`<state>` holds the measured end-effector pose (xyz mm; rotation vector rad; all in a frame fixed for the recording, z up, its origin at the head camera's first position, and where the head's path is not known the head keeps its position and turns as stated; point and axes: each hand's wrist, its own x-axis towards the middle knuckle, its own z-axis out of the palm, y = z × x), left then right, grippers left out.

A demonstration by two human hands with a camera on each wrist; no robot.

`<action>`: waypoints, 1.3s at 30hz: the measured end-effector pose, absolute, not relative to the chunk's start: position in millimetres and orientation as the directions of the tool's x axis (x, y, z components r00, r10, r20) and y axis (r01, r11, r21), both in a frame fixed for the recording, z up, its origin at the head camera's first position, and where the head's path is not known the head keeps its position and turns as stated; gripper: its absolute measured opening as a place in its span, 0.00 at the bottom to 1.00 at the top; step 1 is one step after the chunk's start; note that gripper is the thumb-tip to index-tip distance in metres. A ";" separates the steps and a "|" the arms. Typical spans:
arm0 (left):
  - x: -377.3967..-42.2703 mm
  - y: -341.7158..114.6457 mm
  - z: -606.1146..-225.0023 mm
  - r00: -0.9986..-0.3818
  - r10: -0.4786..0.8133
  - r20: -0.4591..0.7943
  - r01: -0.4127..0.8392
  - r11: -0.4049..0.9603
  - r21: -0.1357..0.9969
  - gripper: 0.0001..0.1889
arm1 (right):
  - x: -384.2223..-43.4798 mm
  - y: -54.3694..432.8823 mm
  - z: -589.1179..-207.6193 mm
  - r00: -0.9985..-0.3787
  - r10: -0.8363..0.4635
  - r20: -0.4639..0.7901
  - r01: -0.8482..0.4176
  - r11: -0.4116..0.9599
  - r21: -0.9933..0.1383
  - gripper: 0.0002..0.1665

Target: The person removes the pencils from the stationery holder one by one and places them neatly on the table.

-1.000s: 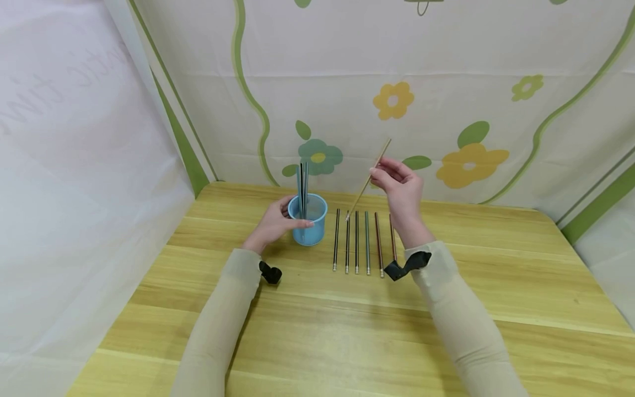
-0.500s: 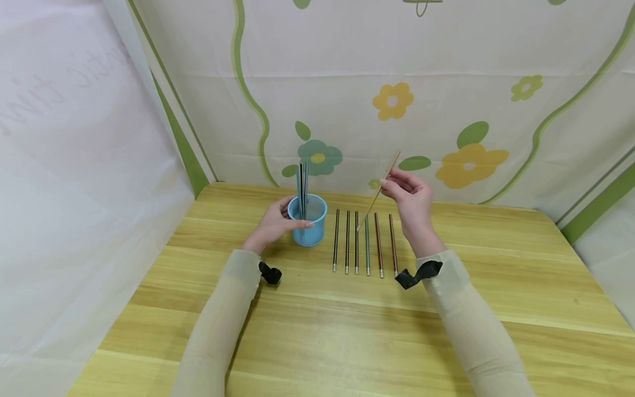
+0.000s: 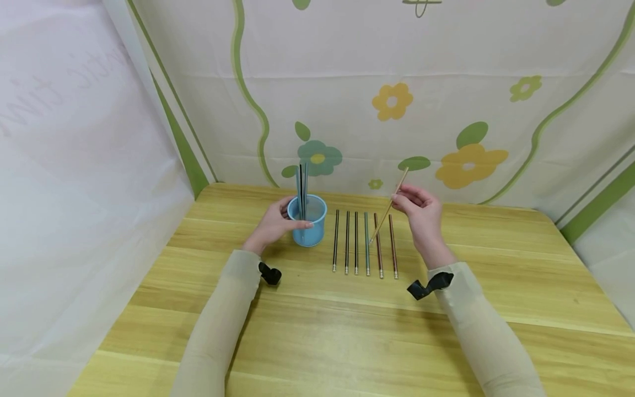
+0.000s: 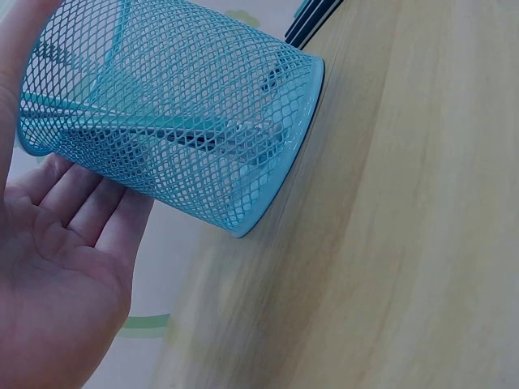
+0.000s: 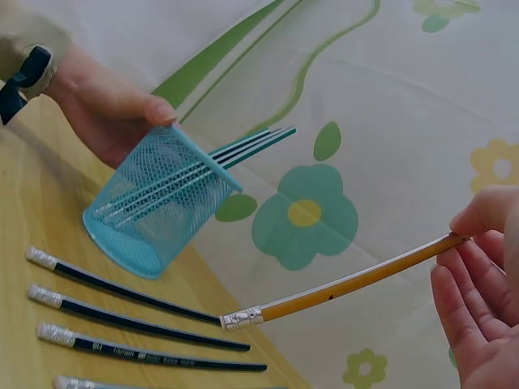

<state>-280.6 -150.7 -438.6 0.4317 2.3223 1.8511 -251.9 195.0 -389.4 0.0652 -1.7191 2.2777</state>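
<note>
A yellow pencil (image 5: 349, 281) is pinched near its far end by my right hand (image 3: 423, 219), its white eraser end slanting down over the row of pencils. My left hand (image 3: 273, 223) grips the blue mesh pencil cup (image 3: 310, 234), thumb across the front near the rim and the other fingers behind. Several pencils (image 5: 235, 150) in teal and black lean inside the cup. To the cup's right lie dark pencils (image 3: 347, 242), then a green pencil (image 3: 366, 231) and two dark red pencils (image 3: 393, 248), side by side with erasers toward me.
The wooden table (image 3: 317, 331) runs back to a white curtain (image 3: 337, 110) printed with flowers. Another white curtain (image 3: 74, 193) hangs along the left side. A black strap (image 3: 430, 285) dangles from the right sleeve, and one (image 3: 270, 273) from the left.
My right hand has moved rightward and lower with the yellow pencil, whose eraser end passed from over the dark pencils to over the green one. The left hand and cup have stayed put.
</note>
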 end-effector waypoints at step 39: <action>-261.8 -147.1 -407.2 -0.945 0.327 0.032 0.107 0.213 0.971 0.43 | -224.5 256.8 -423.7 -0.988 0.124 0.094 -0.123 -0.245 -0.962 0.13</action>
